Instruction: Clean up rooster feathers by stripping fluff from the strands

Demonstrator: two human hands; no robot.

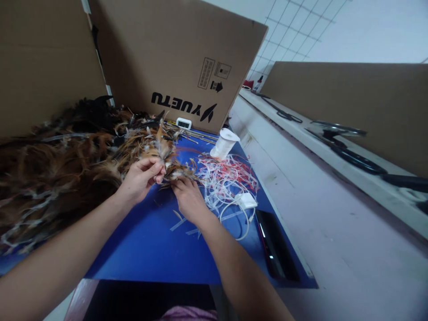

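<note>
My left hand point(140, 178) is closed in a pinch at the edge of a large feather pile point(83, 156). A brownish feather point(160, 138) stands up from its thumb and fingertips. Beside it, to the right and slightly lower, my right hand point(189, 198) has its fingers bent over the small feathers point(182, 169) at the pile's near right end. Its fingertips are partly hidden among them. The feathers are brown, tan and black, some with pale fluffy bases. All of this lies on a blue table surface point(133, 249).
Right of my hands lies a tangle of white and red plastic strips point(220, 178), with a white spool point(224, 143) behind it. A white charger point(246, 200) with cable and a black phone point(276, 245) sit near the right edge. Cardboard point(180, 53) walls the back; a small digital display point(183, 123) stands before it.
</note>
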